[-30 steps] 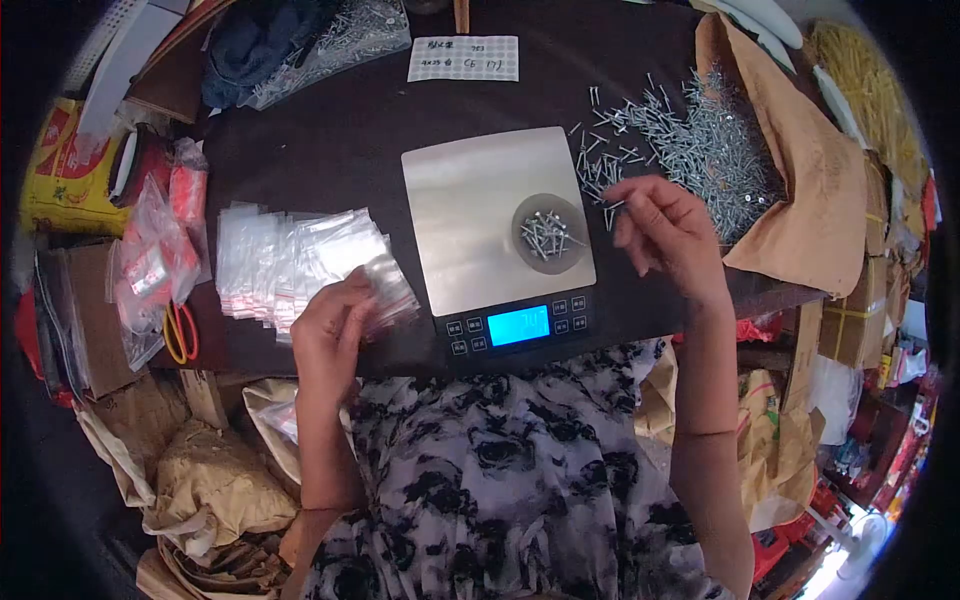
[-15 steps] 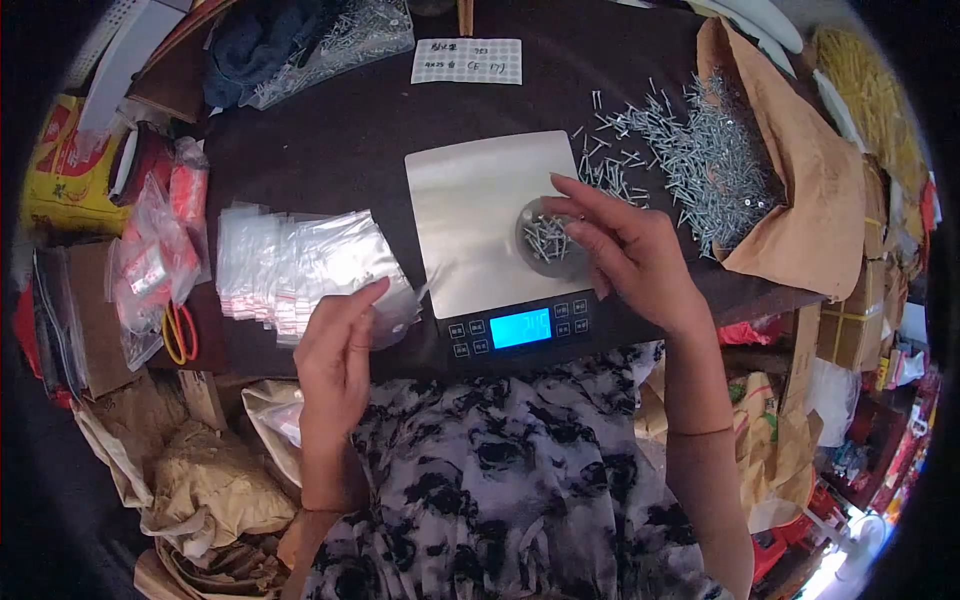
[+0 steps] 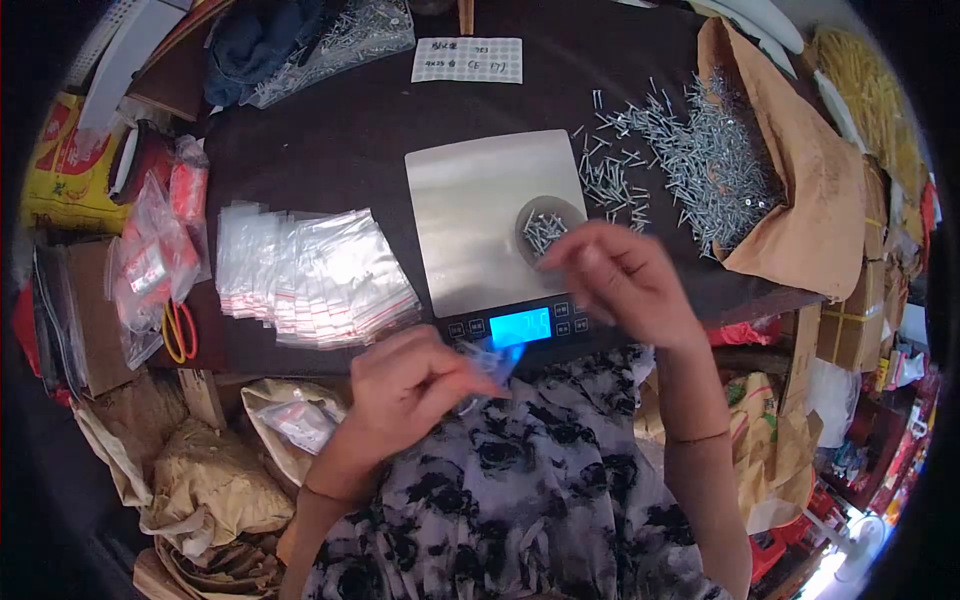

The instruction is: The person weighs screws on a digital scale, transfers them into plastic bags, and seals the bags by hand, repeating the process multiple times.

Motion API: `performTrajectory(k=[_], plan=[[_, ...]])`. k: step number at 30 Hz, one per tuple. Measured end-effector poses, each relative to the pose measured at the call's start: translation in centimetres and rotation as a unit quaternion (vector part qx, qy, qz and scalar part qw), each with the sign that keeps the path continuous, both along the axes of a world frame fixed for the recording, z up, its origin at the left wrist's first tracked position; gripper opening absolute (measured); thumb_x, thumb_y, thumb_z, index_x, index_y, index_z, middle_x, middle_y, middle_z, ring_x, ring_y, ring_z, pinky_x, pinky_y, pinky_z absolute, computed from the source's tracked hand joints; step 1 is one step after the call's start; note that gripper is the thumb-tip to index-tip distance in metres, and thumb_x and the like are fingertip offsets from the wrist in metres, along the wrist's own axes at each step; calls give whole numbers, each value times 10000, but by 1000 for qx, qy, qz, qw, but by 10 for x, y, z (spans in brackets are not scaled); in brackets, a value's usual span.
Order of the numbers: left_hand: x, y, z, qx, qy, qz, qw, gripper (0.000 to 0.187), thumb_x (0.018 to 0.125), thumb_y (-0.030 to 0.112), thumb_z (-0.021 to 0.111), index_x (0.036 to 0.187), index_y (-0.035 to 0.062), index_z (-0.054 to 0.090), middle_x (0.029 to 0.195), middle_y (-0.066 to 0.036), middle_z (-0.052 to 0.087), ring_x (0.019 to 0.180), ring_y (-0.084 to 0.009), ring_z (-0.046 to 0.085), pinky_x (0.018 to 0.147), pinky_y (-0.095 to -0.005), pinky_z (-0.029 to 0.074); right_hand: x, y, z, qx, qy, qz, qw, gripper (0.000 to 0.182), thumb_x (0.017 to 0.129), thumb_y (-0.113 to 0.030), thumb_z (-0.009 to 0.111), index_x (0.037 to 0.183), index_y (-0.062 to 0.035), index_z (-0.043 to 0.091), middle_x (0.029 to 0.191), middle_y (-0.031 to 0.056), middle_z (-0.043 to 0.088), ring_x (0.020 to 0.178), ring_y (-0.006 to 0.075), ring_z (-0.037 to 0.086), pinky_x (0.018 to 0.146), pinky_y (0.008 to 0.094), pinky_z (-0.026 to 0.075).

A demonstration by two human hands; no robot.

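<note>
My left hand [image 3: 410, 385] holds a small clear zip bag [image 3: 488, 362] in front of the scale's blue display [image 3: 520, 327], just off the table's near edge. My right hand [image 3: 625, 285], blurred by motion, is over the front right of the silver scale [image 3: 470, 210]. Its fingers close on the near rim of the round metal dish [image 3: 540, 222], which holds several screws. A loose heap of screws [image 3: 700, 150] lies to the right, spilling from a brown paper bag [image 3: 810, 200].
A fanned stack of clear zip bags [image 3: 310, 265] lies left of the scale. Filled bags and orange-handled scissors [image 3: 178, 330] sit at the far left. A paper note [image 3: 467, 60] and a bag of screws [image 3: 350, 30] lie at the back. Paper sacks [image 3: 220, 490] crowd the floor.
My left hand lifted one bag off the stack and brought it right, to the front of the scale. My right hand left the screw heap and came down onto the dish.
</note>
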State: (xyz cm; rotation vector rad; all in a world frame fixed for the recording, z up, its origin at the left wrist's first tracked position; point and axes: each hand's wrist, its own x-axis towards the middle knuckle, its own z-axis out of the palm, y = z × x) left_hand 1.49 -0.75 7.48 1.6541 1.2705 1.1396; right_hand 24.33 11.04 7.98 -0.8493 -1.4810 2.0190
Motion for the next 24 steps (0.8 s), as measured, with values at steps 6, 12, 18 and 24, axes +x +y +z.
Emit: performTrajectory(k=[6,12,18,24], plan=[[28,16,3,-10,-100,38,994,107,757,53,740,772,35,636,708,-67,611,579,-186,550,527,-291,437,-17,-10,-5,189,42,93,977,163,953,-157,554,893,-20,620,728,-1,572,666,82,526,591,251,435],[23,30,-2,60,-3,-35,998,153,716,22,719,689,48,571,763,-67,545,731,-232,560,657,-330,444,0,-4,-6,220,-2,-40,975,130,913,-101,588,830,-5,614,736,36,581,661,102,539,591,255,430],[-2,27,-11,147,69,84,983,217,674,20,711,599,85,517,926,-93,575,972,-311,574,822,-390,424,30,33,-30,273,-266,-201,902,111,890,-137,622,918,-32,645,884,86,634,772,168,599,708,305,462],[-5,25,-7,84,151,-30,984,134,722,89,737,733,70,605,1169,-141,554,1165,-390,514,957,-504,365,23,19,-35,459,-311,-67,830,635,746,-297,759,1292,-107,495,1324,95,525,1351,302,359,1089,518,177]])
